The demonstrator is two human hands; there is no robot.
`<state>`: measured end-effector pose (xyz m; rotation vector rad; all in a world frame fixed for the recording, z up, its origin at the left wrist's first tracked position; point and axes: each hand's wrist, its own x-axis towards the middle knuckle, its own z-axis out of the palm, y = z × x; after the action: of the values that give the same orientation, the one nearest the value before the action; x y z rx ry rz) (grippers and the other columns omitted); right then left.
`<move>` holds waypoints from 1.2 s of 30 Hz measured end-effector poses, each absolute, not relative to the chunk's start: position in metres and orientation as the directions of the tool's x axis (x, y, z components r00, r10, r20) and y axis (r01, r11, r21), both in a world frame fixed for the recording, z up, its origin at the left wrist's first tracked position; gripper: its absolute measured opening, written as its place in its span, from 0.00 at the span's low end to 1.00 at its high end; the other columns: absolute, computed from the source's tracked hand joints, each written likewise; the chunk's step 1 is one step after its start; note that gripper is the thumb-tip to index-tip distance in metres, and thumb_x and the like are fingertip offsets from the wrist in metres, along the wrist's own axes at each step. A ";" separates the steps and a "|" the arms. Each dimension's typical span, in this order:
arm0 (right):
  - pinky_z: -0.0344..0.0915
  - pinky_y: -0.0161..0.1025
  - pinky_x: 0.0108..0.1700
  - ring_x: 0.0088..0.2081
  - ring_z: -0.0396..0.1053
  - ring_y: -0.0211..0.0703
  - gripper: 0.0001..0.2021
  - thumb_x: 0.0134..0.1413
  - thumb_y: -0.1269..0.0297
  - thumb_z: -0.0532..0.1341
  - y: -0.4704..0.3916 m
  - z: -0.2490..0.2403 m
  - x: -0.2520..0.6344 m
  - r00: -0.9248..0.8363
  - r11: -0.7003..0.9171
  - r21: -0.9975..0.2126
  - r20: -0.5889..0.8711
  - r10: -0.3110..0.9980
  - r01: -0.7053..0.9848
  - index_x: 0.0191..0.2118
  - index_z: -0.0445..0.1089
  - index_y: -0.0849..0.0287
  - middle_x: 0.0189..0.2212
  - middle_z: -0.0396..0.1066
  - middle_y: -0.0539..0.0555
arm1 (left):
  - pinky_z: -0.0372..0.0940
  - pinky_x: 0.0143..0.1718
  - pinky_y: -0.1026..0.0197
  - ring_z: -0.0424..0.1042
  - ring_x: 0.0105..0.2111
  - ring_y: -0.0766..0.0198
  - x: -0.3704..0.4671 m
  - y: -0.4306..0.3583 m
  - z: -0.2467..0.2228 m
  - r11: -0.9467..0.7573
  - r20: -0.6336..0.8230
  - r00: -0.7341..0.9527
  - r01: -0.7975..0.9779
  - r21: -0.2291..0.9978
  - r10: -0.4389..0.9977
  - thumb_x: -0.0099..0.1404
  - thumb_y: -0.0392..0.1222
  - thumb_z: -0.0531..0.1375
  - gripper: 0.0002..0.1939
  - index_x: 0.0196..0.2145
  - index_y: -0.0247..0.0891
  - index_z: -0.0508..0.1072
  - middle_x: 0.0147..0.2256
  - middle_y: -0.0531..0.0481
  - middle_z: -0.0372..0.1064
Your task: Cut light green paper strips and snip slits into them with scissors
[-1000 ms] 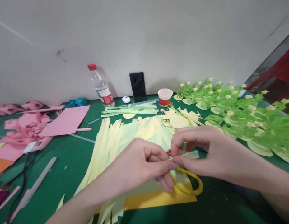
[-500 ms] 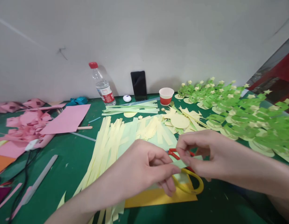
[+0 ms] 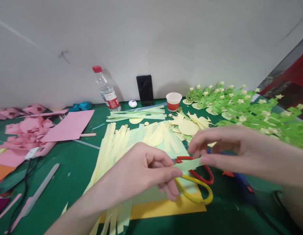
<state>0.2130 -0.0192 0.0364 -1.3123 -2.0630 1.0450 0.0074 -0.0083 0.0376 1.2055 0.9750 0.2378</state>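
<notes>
Between thumb and fingers, my left hand [image 3: 153,169] pinches one end of a short pale green paper strip [image 3: 189,165]. My right hand [image 3: 222,147] has its thumb over the strip's other end, with the fingers curled behind it. Below the strip lie scissors with one red handle loop [image 3: 209,174] and one yellow loop [image 3: 205,197]; their blades are mostly hidden by my left hand. Under both hands are pale green sheets [image 3: 151,195] on a yellow-orange sheet [image 3: 166,207]. Long pale yellow strips [image 3: 111,153] spread to the left.
Star-topped green paper plants [image 3: 251,107] crowd the right. Yellow cut-outs [image 3: 188,125], a paper cup [image 3: 174,101], a phone [image 3: 145,90] and a bottle [image 3: 107,93] stand or lie behind. Pink paper [image 3: 70,125] is left. A blue tool [image 3: 245,187], partly hidden, lies right.
My right hand has moved right along the strip, exposing more of it and the red scissor loop. The blue tool now shows beneath my right hand. My left hand has shifted slightly left.
</notes>
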 end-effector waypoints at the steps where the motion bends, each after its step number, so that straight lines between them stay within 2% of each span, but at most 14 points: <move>1: 0.55 0.29 0.17 0.18 0.61 0.33 0.10 0.50 0.61 0.57 -0.021 0.035 0.208 -0.471 0.272 -0.792 -0.022 0.882 0.546 0.24 0.71 0.57 0.19 0.67 0.49 | 0.68 0.27 0.72 0.74 0.23 0.68 0.008 -0.008 0.037 0.370 -0.499 0.596 0.335 0.867 0.629 0.55 0.39 0.63 0.07 0.21 0.35 0.74 0.20 0.55 0.74; 4: 0.51 0.30 0.18 0.18 0.57 0.32 0.15 0.55 0.63 0.53 -0.023 0.030 0.200 -0.524 0.331 -0.755 -0.020 0.851 0.566 0.21 0.69 0.60 0.14 0.61 0.48 | 0.68 0.31 0.70 0.76 0.29 0.65 0.007 -0.005 0.035 0.269 -0.454 0.650 0.369 0.890 0.610 0.59 0.41 0.60 0.08 0.26 0.35 0.76 0.26 0.51 0.77; 7: 0.49 0.30 0.18 0.18 0.56 0.32 0.15 0.54 0.65 0.53 -0.023 0.027 0.199 -0.556 0.334 -0.754 -0.049 0.830 0.565 0.21 0.71 0.61 0.15 0.62 0.48 | 0.66 0.38 0.70 0.76 0.37 0.65 0.007 -0.004 0.035 0.104 -0.400 0.731 0.416 0.903 0.553 0.63 0.41 0.56 0.11 0.35 0.35 0.76 0.34 0.48 0.77; 10: 0.49 0.30 0.18 0.18 0.56 0.32 0.15 0.53 0.65 0.53 -0.022 0.025 0.201 -0.570 0.307 -0.752 -0.110 0.814 0.583 0.22 0.72 0.60 0.15 0.62 0.49 | 0.65 0.39 0.70 0.75 0.38 0.64 0.009 -0.005 0.032 0.039 -0.373 0.771 0.414 0.909 0.516 0.65 0.43 0.54 0.13 0.37 0.33 0.76 0.36 0.45 0.77; 12: 0.48 0.31 0.18 0.18 0.55 0.32 0.14 0.52 0.66 0.53 -0.022 0.024 0.200 -0.562 0.285 -0.749 -0.139 0.815 0.598 0.21 0.72 0.60 0.15 0.61 0.49 | 0.66 0.38 0.69 0.76 0.37 0.63 0.012 -0.006 0.029 0.098 -0.381 0.764 0.389 0.916 0.522 0.64 0.45 0.55 0.15 0.35 0.32 0.76 0.36 0.43 0.77; 15: 0.46 0.30 0.18 0.17 0.53 0.30 0.14 0.51 0.69 0.53 -0.022 0.024 0.198 -0.568 0.235 -0.782 -0.178 0.803 0.578 0.19 0.68 0.62 0.13 0.57 0.47 | 0.68 0.37 0.66 0.77 0.33 0.61 0.017 -0.008 0.023 0.260 -0.430 0.748 0.343 0.903 0.505 0.60 0.48 0.58 0.16 0.28 0.31 0.75 0.30 0.44 0.78; 19: 0.46 0.28 0.16 0.14 0.50 0.28 0.13 0.50 0.68 0.54 -0.021 0.029 0.202 -0.597 0.141 -0.872 -0.196 0.778 0.469 0.17 0.65 0.62 0.11 0.53 0.44 | 0.68 0.34 0.67 0.77 0.27 0.64 0.016 -0.010 0.022 0.452 -0.484 0.773 0.288 0.844 0.411 0.58 0.46 0.60 0.12 0.23 0.35 0.71 0.24 0.49 0.77; 23: 0.48 0.26 0.14 0.13 0.52 0.27 0.14 0.49 0.63 0.56 -0.018 0.037 0.216 -0.589 0.032 -0.904 -0.250 0.769 0.425 0.16 0.63 0.61 0.11 0.56 0.44 | 0.68 0.34 0.68 0.77 0.29 0.64 0.011 -0.009 0.029 0.486 -0.511 0.783 0.312 0.816 0.354 0.61 0.40 0.57 0.10 0.24 0.35 0.71 0.23 0.51 0.76; 27: 0.49 0.25 0.15 0.12 0.52 0.26 0.14 0.47 0.63 0.54 -0.012 0.045 0.233 -0.560 -0.018 -0.876 -0.323 0.763 0.482 0.16 0.66 0.61 0.11 0.57 0.43 | 0.67 0.29 0.70 0.77 0.27 0.65 0.008 -0.005 0.034 0.443 -0.470 0.827 0.312 0.841 0.308 0.61 0.42 0.58 0.11 0.25 0.34 0.73 0.22 0.51 0.76; 32: 0.53 0.24 0.15 0.13 0.54 0.27 0.15 0.51 0.63 0.56 -0.002 0.047 0.260 -0.650 0.126 -0.887 -0.222 0.726 0.445 0.16 0.65 0.60 0.11 0.56 0.44 | 0.63 0.21 0.73 0.74 0.20 0.69 0.005 -0.001 0.030 0.424 -0.401 0.849 0.242 0.873 0.343 0.61 0.45 0.59 0.14 0.23 0.33 0.74 0.18 0.53 0.74; 36: 0.52 0.23 0.15 0.14 0.56 0.25 0.20 0.55 0.58 0.57 0.005 0.045 0.277 -0.695 0.271 -0.866 -0.115 0.710 0.421 0.16 0.63 0.60 0.12 0.57 0.45 | 0.61 0.21 0.74 0.72 0.16 0.72 0.000 -0.002 0.029 0.470 -0.388 0.866 0.213 0.856 0.314 0.65 0.38 0.54 0.13 0.24 0.33 0.71 0.16 0.56 0.73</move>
<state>0.2771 0.0052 0.0453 -1.0368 -2.2508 1.3911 0.0003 -0.0022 0.0286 1.0948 0.5470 0.0660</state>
